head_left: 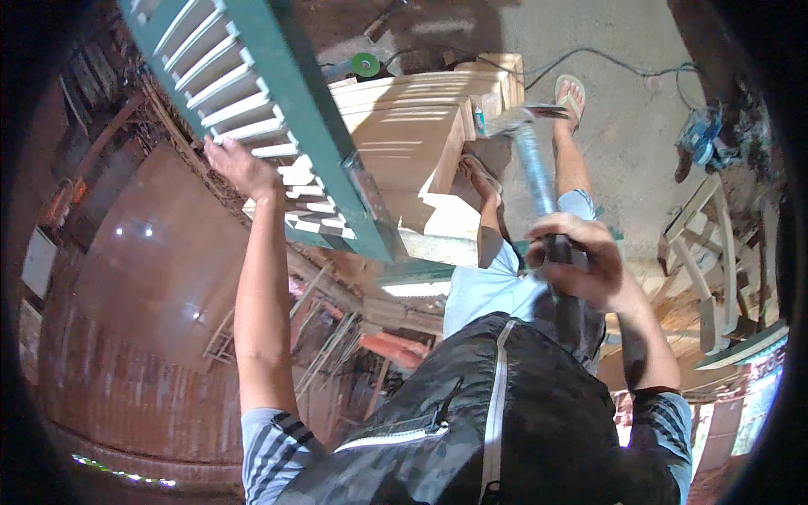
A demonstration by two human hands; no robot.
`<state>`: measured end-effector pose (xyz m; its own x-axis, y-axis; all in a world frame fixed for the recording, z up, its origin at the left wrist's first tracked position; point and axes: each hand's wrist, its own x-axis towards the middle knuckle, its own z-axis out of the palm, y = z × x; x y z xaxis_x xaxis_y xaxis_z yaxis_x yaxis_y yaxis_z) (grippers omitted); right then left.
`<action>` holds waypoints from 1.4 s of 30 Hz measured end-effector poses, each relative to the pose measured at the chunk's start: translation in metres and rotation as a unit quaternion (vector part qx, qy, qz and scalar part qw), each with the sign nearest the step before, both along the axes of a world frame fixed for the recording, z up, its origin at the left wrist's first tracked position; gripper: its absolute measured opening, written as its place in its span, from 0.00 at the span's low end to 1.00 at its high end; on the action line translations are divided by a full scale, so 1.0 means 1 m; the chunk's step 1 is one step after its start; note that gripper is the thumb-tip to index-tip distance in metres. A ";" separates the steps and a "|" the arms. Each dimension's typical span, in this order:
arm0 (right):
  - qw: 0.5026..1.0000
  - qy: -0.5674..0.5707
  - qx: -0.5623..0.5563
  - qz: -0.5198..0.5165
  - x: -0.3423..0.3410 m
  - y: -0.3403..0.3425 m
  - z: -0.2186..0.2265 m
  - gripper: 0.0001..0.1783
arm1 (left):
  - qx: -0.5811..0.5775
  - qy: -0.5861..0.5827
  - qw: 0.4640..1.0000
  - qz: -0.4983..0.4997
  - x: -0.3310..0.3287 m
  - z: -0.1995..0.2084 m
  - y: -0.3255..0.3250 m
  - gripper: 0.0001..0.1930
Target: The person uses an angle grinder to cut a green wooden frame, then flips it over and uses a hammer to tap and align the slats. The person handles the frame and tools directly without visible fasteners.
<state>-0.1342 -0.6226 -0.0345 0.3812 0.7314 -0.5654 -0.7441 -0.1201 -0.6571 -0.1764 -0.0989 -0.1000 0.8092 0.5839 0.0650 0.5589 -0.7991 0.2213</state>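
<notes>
A green louvered shutter [310, 101] with pale slats stands tilted at the upper left. My left hand [242, 168] is closed around its slats near the left-hand stile; some fingertips are hidden behind them. My right hand [589, 257] grips the dark end of a claw hammer [534, 164], held up in front of my lap. The hammer's head is slightly blurred and points toward my feet. Beneath the shutter lies a pale wooden piece [396, 143] with stripes of light across it.
A small bottle [479, 120] stands by the wood's edge. Farther off are a tool with a green disc [365, 65] and a dark cable [581, 52] on the floor. A blue power tool [703, 139] and wooden frame parts [703, 252] lie at the right.
</notes>
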 end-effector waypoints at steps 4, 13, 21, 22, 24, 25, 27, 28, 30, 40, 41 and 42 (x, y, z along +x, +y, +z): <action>0.992 -0.106 0.050 -0.044 0.007 0.005 0.034 0.39 | -0.014 0.010 0.997 0.069 0.003 0.003 -0.015 0.33; 0.599 -0.650 -0.468 0.017 -0.056 0.003 0.088 0.17 | -0.006 -0.049 0.999 0.014 -0.039 0.026 0.035 0.39; 0.872 -0.044 0.083 -0.481 -0.112 0.064 0.048 0.25 | -0.058 -0.058 0.983 0.164 -0.119 0.009 0.006 0.37; 0.870 -0.007 0.095 -0.484 -0.115 0.086 0.039 0.26 | -0.066 -0.068 0.982 0.161 -0.119 0.007 0.007 0.37; 0.869 0.053 0.117 -0.478 -0.115 0.127 0.014 0.27 | -0.079 -0.094 0.980 0.159 -0.121 0.001 0.010 0.37; 0.871 0.075 0.128 -0.468 -0.111 0.141 0.000 0.27 | -0.068 -0.101 0.980 0.156 -0.122 0.000 0.010 0.37; 0.866 0.113 0.132 -0.469 -0.099 0.168 -0.020 0.28 | -0.045 -0.118 0.980 0.154 -0.124 -0.001 0.010 0.36; 0.862 0.132 0.134 -0.471 -0.092 0.177 -0.031 0.29 | -0.099 -0.111 0.976 0.159 -0.122 0.002 0.009 0.39; 0.863 0.156 0.178 -0.446 -0.075 0.182 -0.053 0.29 | -0.093 -0.102 0.977 0.163 -0.122 0.002 0.010 0.39; 0.877 0.168 0.125 -0.433 -0.051 0.190 -0.069 0.28 | -0.098 -0.083 0.981 0.145 -0.124 -0.001 0.015 0.41; 0.873 0.174 0.123 -0.439 -0.052 0.191 -0.066 0.28 | -0.094 -0.079 0.982 0.145 -0.124 0.000 0.014 0.41; 0.869 0.180 0.121 -0.446 -0.054 0.191 -0.063 0.29 | -0.090 -0.076 0.983 0.144 -0.124 0.001 0.014 0.41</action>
